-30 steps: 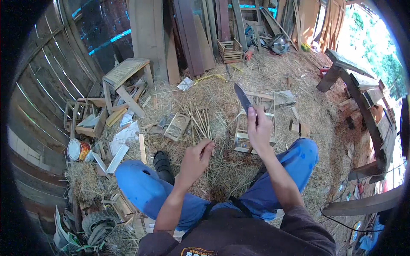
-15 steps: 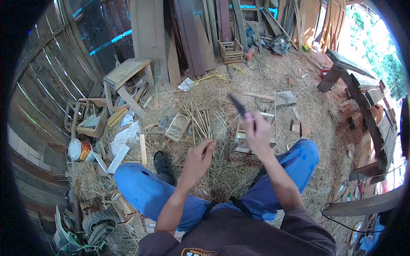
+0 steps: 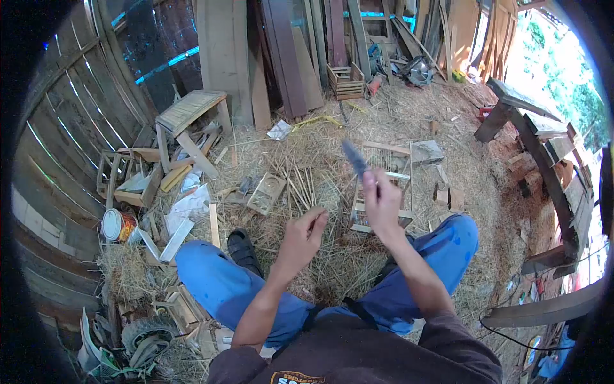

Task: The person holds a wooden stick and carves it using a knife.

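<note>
My right hand [image 3: 384, 206] is closed around the handle of a knife [image 3: 354, 157], its dark blade pointing up and to the left. Level with it but lower, my left hand [image 3: 300, 238] has thumb and fingers pinched together; whatever they hold is too small to make out. Just beyond the left hand, several thin sticks [image 3: 299, 187] lie on the straw. A wooden frame with thin bars [image 3: 359, 216], like a small cage, stands behind and below the right hand, partly hidden by it. Left of the sticks rests a small light wooden box [image 3: 267, 194].
Straw and shavings cover the ground. A small wooden table [image 3: 192, 110] and a paint can [image 3: 119, 224] are on the left. Tall boards [image 3: 281, 57] lean at the back beside a slatted crate [image 3: 345, 80]. A rough wooden bench [image 3: 543, 153] stands at right.
My right hand has dropped slightly and shifted a little left, with the knife blade turned a bit more upright. My left hand has moved slightly right, still pinched.
</note>
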`<state>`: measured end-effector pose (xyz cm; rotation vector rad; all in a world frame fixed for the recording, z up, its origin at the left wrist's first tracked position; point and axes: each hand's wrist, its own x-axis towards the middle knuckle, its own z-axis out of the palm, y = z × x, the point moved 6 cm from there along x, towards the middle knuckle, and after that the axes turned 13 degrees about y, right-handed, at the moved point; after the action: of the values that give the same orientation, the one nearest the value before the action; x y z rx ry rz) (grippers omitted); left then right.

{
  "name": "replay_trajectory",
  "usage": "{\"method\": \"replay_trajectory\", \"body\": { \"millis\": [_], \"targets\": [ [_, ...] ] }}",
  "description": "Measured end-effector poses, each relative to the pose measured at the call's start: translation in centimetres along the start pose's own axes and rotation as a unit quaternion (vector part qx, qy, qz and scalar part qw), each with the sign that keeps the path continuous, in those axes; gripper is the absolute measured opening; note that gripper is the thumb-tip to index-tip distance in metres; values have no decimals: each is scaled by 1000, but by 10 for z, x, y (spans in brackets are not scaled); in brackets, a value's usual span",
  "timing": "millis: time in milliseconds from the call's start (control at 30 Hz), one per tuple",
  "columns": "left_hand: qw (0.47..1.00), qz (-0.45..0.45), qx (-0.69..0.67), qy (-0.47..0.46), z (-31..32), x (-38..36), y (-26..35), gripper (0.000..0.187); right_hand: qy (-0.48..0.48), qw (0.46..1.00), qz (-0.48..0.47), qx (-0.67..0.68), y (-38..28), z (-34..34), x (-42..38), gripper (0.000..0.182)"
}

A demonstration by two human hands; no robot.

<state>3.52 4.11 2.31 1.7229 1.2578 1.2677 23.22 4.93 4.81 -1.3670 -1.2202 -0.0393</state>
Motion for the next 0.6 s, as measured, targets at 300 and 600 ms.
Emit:
{"method": "replay_trajectory", "body": {
  "millis": [300,600],
  "targets": [
    [999,-19,-25,20,7,4,-11,29,-12,997,-32,-73,14,15,-1,8],
    [995,-75,-61,-13,8,2,-27,25,-29,990,-131,-46,-2,25,-13,5]
  ]
}}
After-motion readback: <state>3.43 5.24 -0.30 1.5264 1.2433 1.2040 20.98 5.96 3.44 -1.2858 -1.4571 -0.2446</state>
